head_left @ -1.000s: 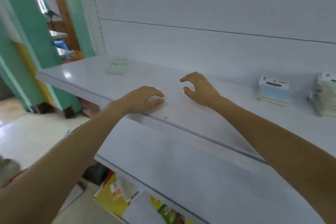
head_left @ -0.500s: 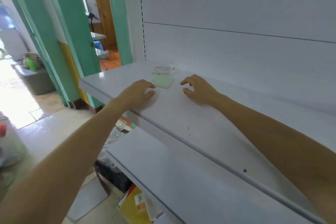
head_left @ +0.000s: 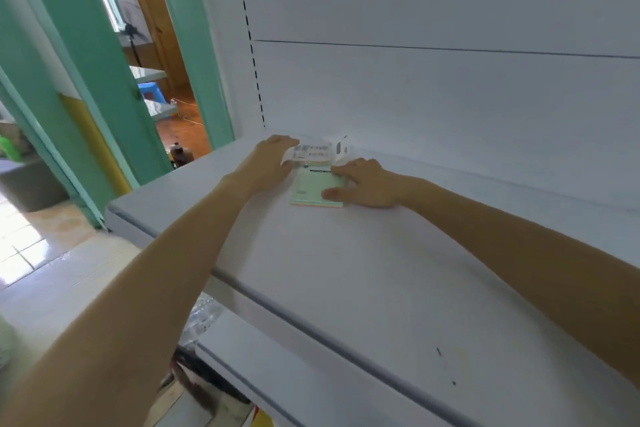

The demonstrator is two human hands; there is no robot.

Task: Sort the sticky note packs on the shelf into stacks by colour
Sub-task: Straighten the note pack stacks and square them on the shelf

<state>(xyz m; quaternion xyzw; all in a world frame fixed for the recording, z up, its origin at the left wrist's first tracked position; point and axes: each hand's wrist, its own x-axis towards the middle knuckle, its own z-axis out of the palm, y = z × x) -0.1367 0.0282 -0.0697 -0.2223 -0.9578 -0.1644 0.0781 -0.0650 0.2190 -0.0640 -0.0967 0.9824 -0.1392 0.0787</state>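
Shelf [head_left: 346, 270], far left end. Left grip [head_left: 270, 163] clasps a labelled pack [head_left: 311, 151], tilted up. Right grip [head_left: 367, 182], fingers straight, presses a green pack [head_left: 308, 188] lying flat.

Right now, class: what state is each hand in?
Left hand: curled round the left end of the white-labelled pack, gripping it.
Right hand: open, resting on the green pack.
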